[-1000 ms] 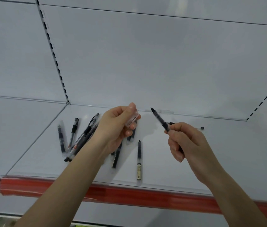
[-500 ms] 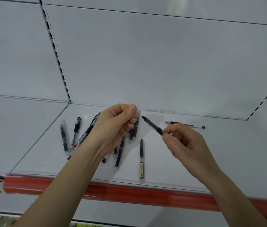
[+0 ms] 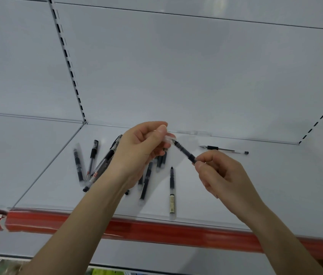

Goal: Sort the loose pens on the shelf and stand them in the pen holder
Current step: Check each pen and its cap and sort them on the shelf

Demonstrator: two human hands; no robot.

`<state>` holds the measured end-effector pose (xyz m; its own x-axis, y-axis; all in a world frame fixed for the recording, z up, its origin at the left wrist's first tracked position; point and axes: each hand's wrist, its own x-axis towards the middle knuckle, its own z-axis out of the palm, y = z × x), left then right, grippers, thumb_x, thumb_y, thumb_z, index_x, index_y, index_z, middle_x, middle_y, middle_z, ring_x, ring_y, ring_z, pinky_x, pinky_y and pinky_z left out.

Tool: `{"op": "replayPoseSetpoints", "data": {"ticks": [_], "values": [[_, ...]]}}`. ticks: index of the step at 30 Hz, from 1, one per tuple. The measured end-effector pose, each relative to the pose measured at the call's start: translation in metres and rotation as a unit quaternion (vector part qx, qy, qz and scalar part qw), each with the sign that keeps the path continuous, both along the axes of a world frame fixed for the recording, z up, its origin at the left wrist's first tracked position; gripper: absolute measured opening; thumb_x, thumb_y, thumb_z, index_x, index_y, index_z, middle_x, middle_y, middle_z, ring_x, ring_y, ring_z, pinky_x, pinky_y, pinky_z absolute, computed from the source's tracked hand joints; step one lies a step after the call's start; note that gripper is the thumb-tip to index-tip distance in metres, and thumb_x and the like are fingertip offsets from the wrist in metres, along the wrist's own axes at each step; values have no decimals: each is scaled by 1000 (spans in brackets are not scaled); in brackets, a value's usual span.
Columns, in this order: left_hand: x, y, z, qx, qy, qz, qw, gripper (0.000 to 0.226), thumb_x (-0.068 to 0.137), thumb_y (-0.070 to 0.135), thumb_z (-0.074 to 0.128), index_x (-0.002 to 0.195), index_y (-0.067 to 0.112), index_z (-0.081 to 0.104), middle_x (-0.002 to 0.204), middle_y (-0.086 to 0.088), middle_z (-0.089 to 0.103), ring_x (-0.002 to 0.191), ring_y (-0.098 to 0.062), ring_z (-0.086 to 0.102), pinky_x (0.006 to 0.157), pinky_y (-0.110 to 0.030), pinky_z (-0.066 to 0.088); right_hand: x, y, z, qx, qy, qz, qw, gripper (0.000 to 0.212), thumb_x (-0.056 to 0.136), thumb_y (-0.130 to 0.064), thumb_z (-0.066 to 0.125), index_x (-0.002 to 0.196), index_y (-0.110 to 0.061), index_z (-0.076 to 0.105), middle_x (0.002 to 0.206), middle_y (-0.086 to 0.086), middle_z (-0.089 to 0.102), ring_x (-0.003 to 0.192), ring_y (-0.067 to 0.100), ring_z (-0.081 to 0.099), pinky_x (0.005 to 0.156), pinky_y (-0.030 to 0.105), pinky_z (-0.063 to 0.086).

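Note:
My right hand (image 3: 219,173) pinches a black pen (image 3: 185,152) by its rear end, tip pointing up and left. My left hand (image 3: 140,149) holds a clear pen cap (image 3: 169,138) between thumb and fingers, and the cap's mouth sits over the pen's tip. Both hands hover above the white shelf (image 3: 256,195). Several loose black pens (image 3: 97,165) lie on the shelf under and left of my left hand. One uncapped pen with a cream label (image 3: 172,193) lies near the front edge. No pen holder is in view.
A thin uncapped pen (image 3: 224,149) lies alone near the back wall on the right. A clear cap (image 3: 194,132) rests along the back edge. The shelf has a red front strip (image 3: 156,230) and slotted uprights (image 3: 67,60) at the back corners.
My right hand has swung the pen down and left until its tip meets the clear cap held in my left hand. The pens on the shelf have not moved.

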<state>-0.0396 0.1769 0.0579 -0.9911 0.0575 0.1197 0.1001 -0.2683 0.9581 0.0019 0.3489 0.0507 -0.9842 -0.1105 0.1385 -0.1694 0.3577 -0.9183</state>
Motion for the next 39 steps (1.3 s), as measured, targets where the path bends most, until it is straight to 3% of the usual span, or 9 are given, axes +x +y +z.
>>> {"op": "replayPoseSetpoints", "data": {"ticks": [4,8,13,22,27,31,34,37,39], "values": [[-3,6,-3,32,2,72,997,8,82,17,62,76,15,68,71,4,70,63,-6,60,60,-16,50,1,-6,-3,-1,7,6,1000,15,89,-20,53,74,-23,56,47,-6,46,44,6,38,45,17,33],[-4,11,-5,17,15,70,997,11,85,17,59,90,19,68,70,8,69,71,-8,62,71,-23,54,3,-14,-7,3,13,19,1000,16,91,-23,50,76,-26,54,48,-8,49,46,7,38,47,19,34],[-1,19,-4,58,17,77,995,13,89,8,55,88,14,66,67,4,71,67,-9,66,73,-24,56,4,-21,-15,-24,33,4,999,14,90,-24,50,76,-25,53,50,-7,48,47,6,38,50,21,35],[-5,29,-6,-24,75,138,987,13,87,10,59,87,20,67,77,-1,69,72,-11,62,69,-17,54,-2,-23,-20,-15,99,-25,995,18,91,-21,51,72,-22,49,52,-4,46,46,9,37,45,16,32],[-10,29,-8,-84,67,89,990,17,88,10,58,103,18,63,77,-6,68,72,-14,63,70,-23,55,-10,-20,-23,-8,61,-16,998,18,92,-22,48,74,-22,48,53,-7,54,44,4,43,46,14,35],[-17,21,-13,-118,27,72,990,28,88,10,57,115,16,57,78,-9,69,69,-20,63,71,-28,57,-23,-10,-20,35,-13,17,999,21,94,-28,44,83,-17,58,63,-3,65,48,6,55,48,18,43],[-31,0,-18,-250,36,115,961,33,88,16,59,121,17,56,77,0,62,62,-13,58,66,-27,54,-33,1,-26,121,-38,-1,992,25,93,-31,45,82,-16,61,69,-5,66,51,1,57,53,21,46],[-42,-20,-22,-438,68,161,882,37,87,21,58,124,20,55,77,8,54,69,-10,50,70,-19,37,-36,-3,-33,223,-46,20,974,29,89,-36,53,76,-11,59,72,4,66,55,9,53,54,22,42],[-46,-28,-25,-498,70,157,850,39,88,18,57,127,15,53,80,3,54,77,-13,48,66,-12,29,-36,-12,-36,285,-43,52,956,42,87,-40,55,80,0,59,69,11,58,60,17,47,56,27,37]]}}
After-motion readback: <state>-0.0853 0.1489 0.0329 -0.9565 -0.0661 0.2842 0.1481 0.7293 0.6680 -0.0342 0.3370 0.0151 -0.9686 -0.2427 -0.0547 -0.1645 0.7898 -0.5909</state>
